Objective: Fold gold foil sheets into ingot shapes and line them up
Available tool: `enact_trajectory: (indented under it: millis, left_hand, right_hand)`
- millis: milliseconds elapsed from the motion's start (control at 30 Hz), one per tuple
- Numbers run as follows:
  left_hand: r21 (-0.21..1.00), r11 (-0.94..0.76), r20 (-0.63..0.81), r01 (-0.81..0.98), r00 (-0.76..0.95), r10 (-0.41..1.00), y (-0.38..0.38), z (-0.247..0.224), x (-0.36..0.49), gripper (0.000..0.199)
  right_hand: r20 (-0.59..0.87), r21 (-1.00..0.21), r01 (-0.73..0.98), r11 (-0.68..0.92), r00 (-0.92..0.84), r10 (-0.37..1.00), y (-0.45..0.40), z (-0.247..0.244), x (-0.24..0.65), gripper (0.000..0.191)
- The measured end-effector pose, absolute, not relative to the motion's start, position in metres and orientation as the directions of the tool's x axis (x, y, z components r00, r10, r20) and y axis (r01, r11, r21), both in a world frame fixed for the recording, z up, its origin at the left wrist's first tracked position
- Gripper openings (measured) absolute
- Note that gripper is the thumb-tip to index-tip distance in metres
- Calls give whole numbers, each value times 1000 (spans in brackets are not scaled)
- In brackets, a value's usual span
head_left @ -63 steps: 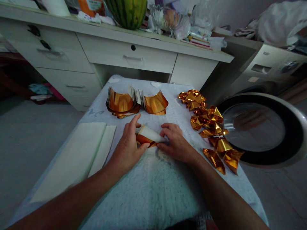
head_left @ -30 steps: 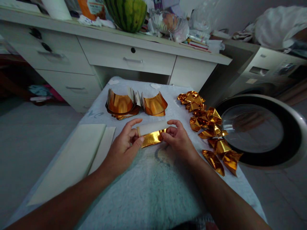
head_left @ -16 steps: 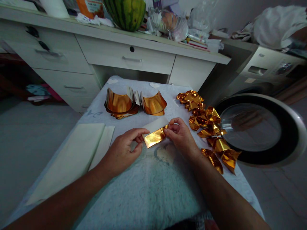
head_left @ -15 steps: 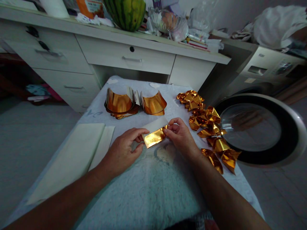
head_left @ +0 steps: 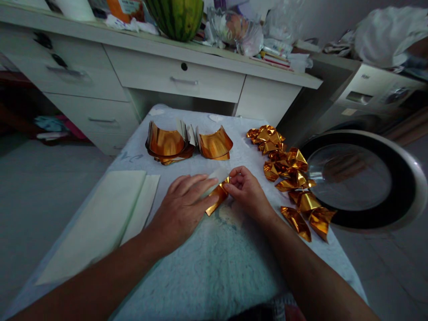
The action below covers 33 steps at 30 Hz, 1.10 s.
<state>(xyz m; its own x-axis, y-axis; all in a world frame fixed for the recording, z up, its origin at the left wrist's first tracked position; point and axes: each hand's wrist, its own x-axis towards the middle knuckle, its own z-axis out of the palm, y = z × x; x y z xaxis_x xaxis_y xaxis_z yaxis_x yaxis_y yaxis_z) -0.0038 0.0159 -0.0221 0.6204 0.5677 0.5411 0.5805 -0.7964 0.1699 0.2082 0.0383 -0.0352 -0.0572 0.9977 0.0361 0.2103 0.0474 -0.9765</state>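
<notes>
A folded strip of gold foil paper, pale on its other side, lies between my two hands over the middle of the cloth-covered table. My left hand reaches across it from the left, fingers stretched over the pale part and thumb along the gold. At the strip's right end, my right hand pinches it between thumb and curled fingers. Beyond my hands stand two stacks of curved gold foil sheets, the left stack and the right stack. Several folded gold foil pieces lie in a row on the right.
Pale folded paper sheets lie on the table's left side. A white drawer desk stands behind, bearing a watermelon and bags. On the right, the round open door of a washing machine juts close to the table edge.
My left hand has moved from holding the strip's left corner to lying over it, fingers extended. The strip now looks narrower and more steeply angled. My right hand keeps its pinch, shifted slightly left.
</notes>
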Motion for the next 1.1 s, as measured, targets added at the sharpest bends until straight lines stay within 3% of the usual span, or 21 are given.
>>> enact_trajectory:
  millis: [200, 367, 467, 800, 1100]
  left_hand:
    - [292, -842, 402, 454, 741, 539, 18, -28, -1, 23]
    - [326, -808, 366, 490, 723, 586, 16, -29, -1, 20]
    - [347, -797, 368, 494, 710, 600, 16, -28, -1, 21]
    - [309, -818, 401, 485, 713, 575, 15, -28, 1, 20]
    - [395, -769, 384, 502, 671, 635, 16, -29, -2, 15]
  right_hand:
    - [76, -914, 395, 90, -52, 996, 37, -34, 204, 20]
    - [176, -655, 722, 221, -138, 975, 34, -26, 203, 11]
    - [182, -535, 801, 269, -202, 962, 34, -24, 204, 9]
    - [197, -597, 664, 450, -423, 885, 30, -21, 204, 23]
    - [21, -575, 674, 463, -553, 833, 18, -1, 209, 26]
